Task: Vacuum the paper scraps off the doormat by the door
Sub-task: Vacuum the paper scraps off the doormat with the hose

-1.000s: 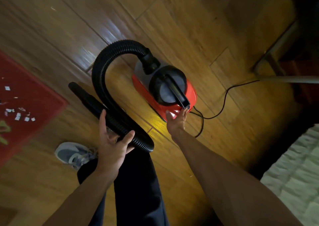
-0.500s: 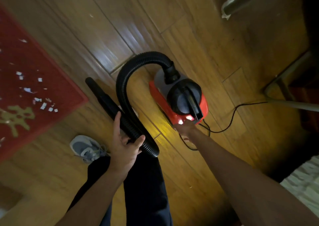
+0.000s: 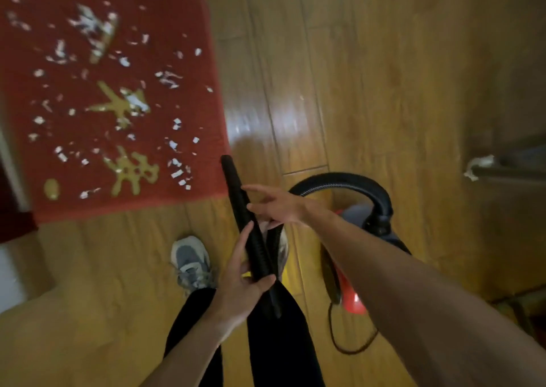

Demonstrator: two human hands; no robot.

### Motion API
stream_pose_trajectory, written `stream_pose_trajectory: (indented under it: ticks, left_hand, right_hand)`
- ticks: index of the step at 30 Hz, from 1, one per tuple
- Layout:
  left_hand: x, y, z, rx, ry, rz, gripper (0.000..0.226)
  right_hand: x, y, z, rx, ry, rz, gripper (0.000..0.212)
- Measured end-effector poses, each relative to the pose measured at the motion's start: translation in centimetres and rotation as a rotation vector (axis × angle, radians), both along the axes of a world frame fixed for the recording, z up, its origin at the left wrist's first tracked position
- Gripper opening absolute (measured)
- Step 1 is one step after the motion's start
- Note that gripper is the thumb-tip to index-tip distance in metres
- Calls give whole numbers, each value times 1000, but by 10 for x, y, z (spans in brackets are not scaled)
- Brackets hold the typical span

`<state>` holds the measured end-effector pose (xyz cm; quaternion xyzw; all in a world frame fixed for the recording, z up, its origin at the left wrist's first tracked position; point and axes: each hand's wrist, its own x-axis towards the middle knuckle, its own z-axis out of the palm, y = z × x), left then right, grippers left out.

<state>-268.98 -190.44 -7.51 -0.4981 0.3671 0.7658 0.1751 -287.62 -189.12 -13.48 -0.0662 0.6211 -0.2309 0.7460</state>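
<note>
Red mat (image 3: 147, 200) lies on the wood floor (image 3: 369, 76), strewn with white paper scraps (image 3: 174, 145) across its gold characters. Just off the mat's near right corner, the black nozzle (image 3: 233, 185) has its tip beside the mat's edge. Below the mat, the left grip (image 3: 236, 283) holds the ribbed hose (image 3: 260, 256), thumb wrapped round it and fingers laid along it. The right grip (image 3: 276, 207) is spread with straight fingers at the nozzle, holding nothing; blur hides whether it touches. Right of the mat, well apart, the vacuum (image 3: 351, 298) sits on the floor with its cord (image 3: 348, 349) trailing. 1 grey shoe (image 3: 192, 256) stands just below the mat.
</note>
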Motion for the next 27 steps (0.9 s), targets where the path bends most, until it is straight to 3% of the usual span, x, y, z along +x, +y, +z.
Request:
stream_pose_trajectory:
  ticks: [13,18,21,25,27]
  left_hand:
    - [54,-34,-10,-52,50,121,100]
    - [86,-34,-17,30,30,230,98]
    - [97,-38,-18,49,33,266,98]
    - [104,-41,-17,79,58,311,97]
    - [107,-42,-18,92,59,332,97]
  right_hand:
    - [58,-65,-20,14,-50,108,70]
    - [83,-74,-29,22,-57,190,75]
    - [97,-81,-38,45,-55,228,71]
    - [107,-89,-49,141,-73,219,47]
    - [110,-91,-52,155,-66,222,48]
